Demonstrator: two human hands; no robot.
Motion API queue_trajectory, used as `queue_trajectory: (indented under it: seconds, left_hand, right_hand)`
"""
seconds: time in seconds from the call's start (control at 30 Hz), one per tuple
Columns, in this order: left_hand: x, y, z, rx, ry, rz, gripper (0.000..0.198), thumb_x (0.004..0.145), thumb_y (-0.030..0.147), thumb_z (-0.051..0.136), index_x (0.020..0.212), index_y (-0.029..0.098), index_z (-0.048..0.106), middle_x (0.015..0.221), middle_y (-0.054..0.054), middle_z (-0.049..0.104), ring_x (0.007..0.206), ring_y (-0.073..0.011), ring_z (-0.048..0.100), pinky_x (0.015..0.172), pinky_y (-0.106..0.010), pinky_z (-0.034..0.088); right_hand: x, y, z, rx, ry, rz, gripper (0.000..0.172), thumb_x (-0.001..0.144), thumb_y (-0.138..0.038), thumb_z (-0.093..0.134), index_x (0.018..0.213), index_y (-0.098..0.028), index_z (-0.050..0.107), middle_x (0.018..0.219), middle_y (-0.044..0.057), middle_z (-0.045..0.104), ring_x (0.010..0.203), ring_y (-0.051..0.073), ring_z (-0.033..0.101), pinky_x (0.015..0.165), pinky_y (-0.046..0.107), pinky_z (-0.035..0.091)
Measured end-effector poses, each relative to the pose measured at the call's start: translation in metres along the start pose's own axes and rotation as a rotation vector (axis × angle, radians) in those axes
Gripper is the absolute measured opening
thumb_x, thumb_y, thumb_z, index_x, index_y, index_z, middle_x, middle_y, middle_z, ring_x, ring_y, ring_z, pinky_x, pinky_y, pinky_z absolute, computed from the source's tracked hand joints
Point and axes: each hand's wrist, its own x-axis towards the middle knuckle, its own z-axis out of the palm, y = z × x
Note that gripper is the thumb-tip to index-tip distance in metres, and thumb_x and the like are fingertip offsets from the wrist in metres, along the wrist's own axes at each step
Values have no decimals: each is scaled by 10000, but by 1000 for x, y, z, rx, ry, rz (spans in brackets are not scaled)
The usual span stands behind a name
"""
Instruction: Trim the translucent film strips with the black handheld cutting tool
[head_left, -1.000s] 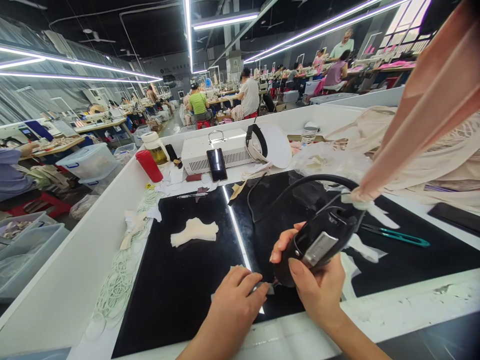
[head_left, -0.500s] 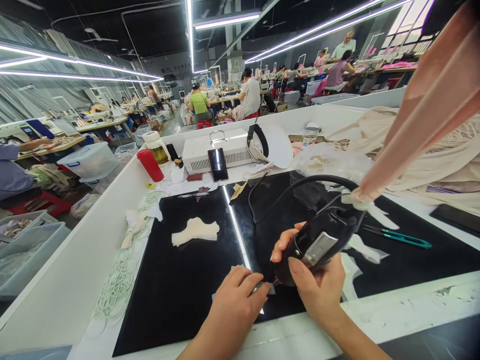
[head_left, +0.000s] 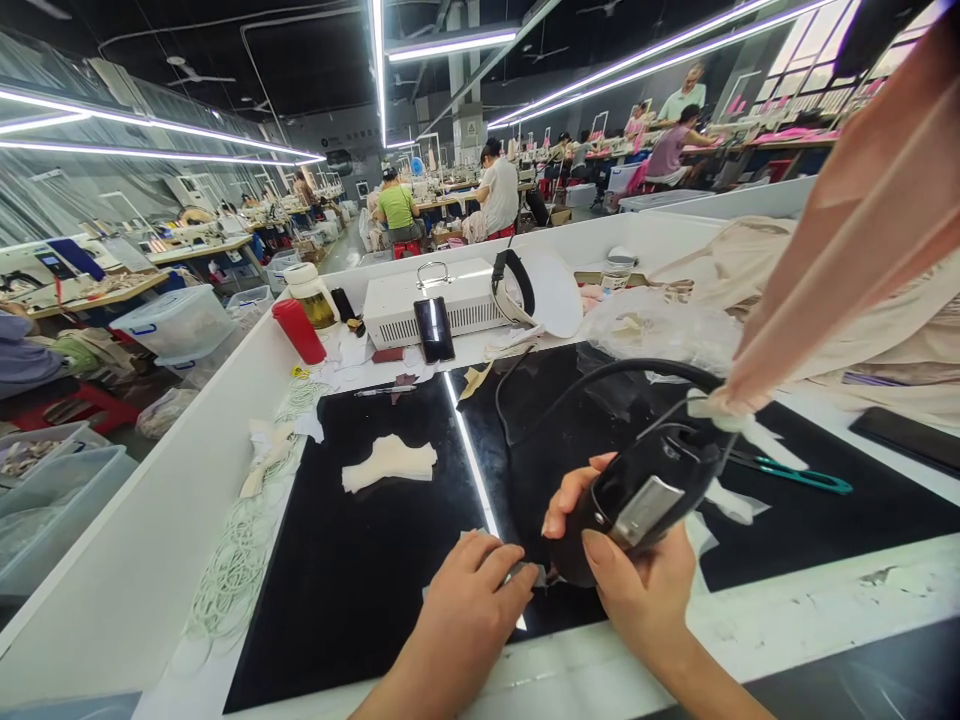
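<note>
My right hand (head_left: 637, 570) is wrapped round a black corded power tool (head_left: 649, 505) with a silver plate on its side. A pinkish fabric strip (head_left: 825, 260) is tied at the tool's upper end and runs up to the right. My left hand (head_left: 472, 600) lies palm down, fingers bent slightly over a thin greyish piece (head_left: 525, 575) on the black mat (head_left: 337, 590). Most of that piece is hidden under the fingers. The tool's lower end is close beside the left fingertips; what it touches is hard to see.
A cream cut-out stack (head_left: 390, 462) lies left on the mat. Green-handled snips (head_left: 802, 475) and pale scraps (head_left: 731, 500) lie right. A phone (head_left: 433, 330) leans on a white vented box (head_left: 465, 295). Pale cord (head_left: 232, 570) lies along the left wall. Co-workers sit beyond.
The tool and my right hand have shifted slightly down and to the right. My left hand stays in place on the greyish piece.
</note>
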Motion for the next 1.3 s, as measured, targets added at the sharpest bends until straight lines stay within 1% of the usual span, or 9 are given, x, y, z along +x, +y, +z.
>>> queue_trajectory:
  seconds: [0.17, 0.33, 0.5, 0.63, 0.73, 0.83, 0.97, 1.13, 1.3]
  left_hand:
    - [0, -1, 2, 10, -20, 7, 167, 1022, 133, 570, 1116, 182, 699, 1110, -49, 758, 970, -232, 715, 938, -454, 620]
    - [-1, -2, -2, -13, -58, 4, 179, 1031, 198, 589, 1188, 184, 676, 1157, -55, 751, 1056, -229, 715, 1023, -471, 594]
    - [-8, -10, -37, -79, -136, -41, 276, 1025, 232, 611, 1299, 195, 618, 1266, -50, 721, 1191, -227, 680, 1131, -512, 523]
    - [-38, -21, -63, -59, -201, -184, 371, 986, 227, 662, 1348, 191, 589, 1275, -82, 708, 1190, -257, 684, 1115, -561, 525]
    - [-63, -24, -72, -54, -201, -314, 418, 924, 203, 734, 1324, 205, 613, 1277, -91, 702, 1194, -288, 683, 1097, -597, 528]
    - [-75, -21, -72, -79, -189, -437, 437, 870, 165, 784, 1281, 217, 644, 1292, -90, 690, 1217, -302, 666, 1106, -614, 512]
    - [-74, -17, -67, -133, -159, -531, 368, 852, 133, 800, 1189, 226, 683, 1265, -80, 700, 1200, -296, 660, 1127, -624, 484]
    - [-72, -18, -58, -184, -95, -582, 331, 835, 104, 808, 1122, 218, 690, 1222, -70, 708, 1166, -291, 652, 1085, -578, 524]
    - [-75, -16, -55, -237, -42, -582, 361, 890, 81, 713, 1213, 223, 638, 1227, -70, 706, 1156, -270, 646, 1110, -564, 494]
  right_hand:
    - [0, 1, 1, -47, -3, 10, 211, 988, -266, 676, 1172, -287, 573, 913, -9, 649, 674, 124, 662, 634, 268, 589]
    - [5, -2, 2, -39, -2, 23, 226, 960, -305, 718, 1142, -287, 585, 905, -11, 653, 663, 128, 659, 618, 267, 582]
    - [11, -10, 3, -10, -11, 52, 307, 910, -292, 781, 1156, -305, 598, 929, -6, 669, 689, 137, 666, 610, 264, 583]
    - [9, -14, 12, -21, -119, 105, 378, 900, -249, 793, 1213, -326, 596, 918, -1, 690, 717, 145, 683, 634, 263, 598]
    - [5, -12, 25, 16, -152, 99, 373, 922, -240, 770, 1233, -329, 585, 955, 4, 675, 721, 137, 685, 638, 259, 602]
    - [1, -7, 40, 62, -184, 93, 326, 952, -231, 733, 1226, -320, 581, 994, 10, 654, 750, 134, 683, 663, 261, 604]
    - [-3, 3, 60, 136, -183, 103, 325, 966, -263, 722, 1246, -310, 562, 957, 2, 643, 753, 131, 665, 709, 280, 603]
    - [-9, 13, 76, 221, -175, 127, 367, 959, -315, 734, 1270, -300, 541, 933, 0, 629, 753, 136, 650, 702, 289, 590]
    - [-13, 20, 89, 253, -176, 129, 377, 950, -327, 745, 1268, -294, 545, 920, -2, 639, 741, 129, 651, 686, 273, 595]
